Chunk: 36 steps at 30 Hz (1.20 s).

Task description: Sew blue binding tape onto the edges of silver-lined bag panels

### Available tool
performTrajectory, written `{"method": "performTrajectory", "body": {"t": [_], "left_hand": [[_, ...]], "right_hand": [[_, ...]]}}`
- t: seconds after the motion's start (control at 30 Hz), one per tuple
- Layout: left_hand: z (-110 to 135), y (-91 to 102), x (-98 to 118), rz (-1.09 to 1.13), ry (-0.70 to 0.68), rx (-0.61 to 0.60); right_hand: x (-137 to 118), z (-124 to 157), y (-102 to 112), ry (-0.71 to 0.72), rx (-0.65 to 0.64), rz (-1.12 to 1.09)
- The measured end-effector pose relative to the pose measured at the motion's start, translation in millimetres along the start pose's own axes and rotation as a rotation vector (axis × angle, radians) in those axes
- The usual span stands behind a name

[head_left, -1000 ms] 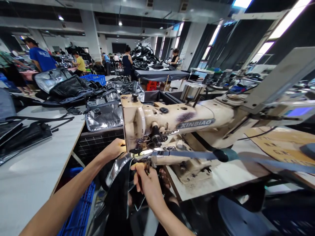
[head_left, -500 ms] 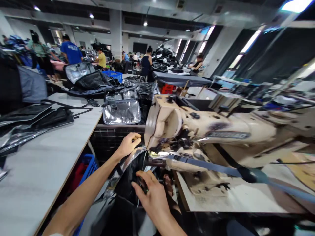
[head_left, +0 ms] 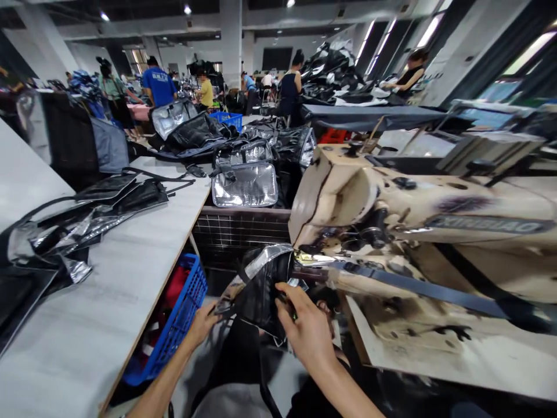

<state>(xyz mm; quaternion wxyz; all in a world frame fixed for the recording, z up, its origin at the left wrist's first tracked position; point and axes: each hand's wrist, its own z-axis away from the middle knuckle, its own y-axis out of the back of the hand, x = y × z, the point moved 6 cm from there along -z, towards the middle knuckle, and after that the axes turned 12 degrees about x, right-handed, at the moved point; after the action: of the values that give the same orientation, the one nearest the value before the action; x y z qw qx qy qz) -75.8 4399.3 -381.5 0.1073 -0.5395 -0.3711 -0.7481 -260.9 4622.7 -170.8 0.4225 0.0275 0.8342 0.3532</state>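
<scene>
A black bag (head_left: 263, 290) with a shiny silver edge strip hangs at the needle end of a cream sewing machine (head_left: 333, 191). My left hand (head_left: 202, 322) is closed on the strip's lower left end. On the bag's right side, my right hand (head_left: 307, 322) curls its thumb and fingers round the black material; its fingertips are partly hidden. A grey-blue strap (head_left: 391, 284) runs along the machine's front to the sewing point.
A white table (head_left: 126, 302) on the left bears black and silver bag pieces (head_left: 108, 209). Under its edge stands a blue basket (head_left: 183, 319) with red material. Silver-lined bags (head_left: 246, 184) are piled beyond the machine. Several people work farther back.
My left hand has moved down and left from near the machine head to the strip's lower end. My right hand stays at the bag. The view has shifted left.
</scene>
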Motion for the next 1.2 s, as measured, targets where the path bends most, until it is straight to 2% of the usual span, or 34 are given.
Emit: {"method": "performTrajectory", "body": {"t": [0.07, 0.13, 0.2, 0.3, 0.37, 0.43, 0.5, 0.53, 0.63, 0.7, 0.83, 0.93, 1.03, 1.2], "left_hand": [[5.9, 23.9, 18.4, -0.082, -0.029, 0.100], [12.5, 51.1, 59.6, -0.190, -0.145, 0.179], [19.9, 72.3, 122.1, -0.343, -0.357, 0.160], [33.6, 87.6, 231.7, -0.575, -0.701, 0.005], [41.1, 86.2, 299.3, -0.654, -0.869, -0.131], [43.8, 73.3, 352.6, -0.702, -1.000, -0.271], [38.6, 51.5, 386.6, -0.742, -1.117, -0.354], [32.2, 39.1, 396.3, -0.766, -1.171, -0.344], [3.4, 3.1, 400.2, -0.741, -1.233, -0.194], [-18.4, -17.4, 385.6, -0.584, -1.123, -0.169], [-50.2, -49.0, 349.0, -0.250, -0.803, -0.307], [-62.2, -62.4, 337.5, -0.080, -0.597, -0.438], [-70.6, -70.2, 333.3, -0.063, -0.424, -0.520], [-81.2, -78.8, 326.6, -0.016, -0.233, -0.537]], "right_hand": [[-4.1, 1.9, -1.2, 0.056, -0.031, -0.001], [-10.8, 2.4, -0.9, 0.106, -0.058, -0.011], [-20.5, -0.7, 7.5, 0.112, -0.007, -0.074], [-44.0, -7.8, 28.9, 0.108, 0.085, -0.255], [-64.0, -11.0, 36.9, 0.129, 0.017, -0.350], [-79.7, -12.2, 37.5, 0.124, -0.123, -0.421], [-82.7, -14.8, 37.4, 0.048, -0.165, -0.501], [-78.4, -17.0, 37.6, -0.016, -0.138, -0.541], [-51.0, -22.4, 37.8, -0.197, 0.015, -0.572], [-30.8, -23.2, 35.0, -0.260, 0.061, -0.525], [0.5, -21.4, 22.5, -0.394, 0.034, -0.556], [12.3, -22.2, 15.6, -0.502, 0.071, -0.657], [15.8, -25.6, 11.6, -0.576, 0.113, -0.754], [18.4, -32.3, 9.2, -0.613, 0.142, -0.811]]}}
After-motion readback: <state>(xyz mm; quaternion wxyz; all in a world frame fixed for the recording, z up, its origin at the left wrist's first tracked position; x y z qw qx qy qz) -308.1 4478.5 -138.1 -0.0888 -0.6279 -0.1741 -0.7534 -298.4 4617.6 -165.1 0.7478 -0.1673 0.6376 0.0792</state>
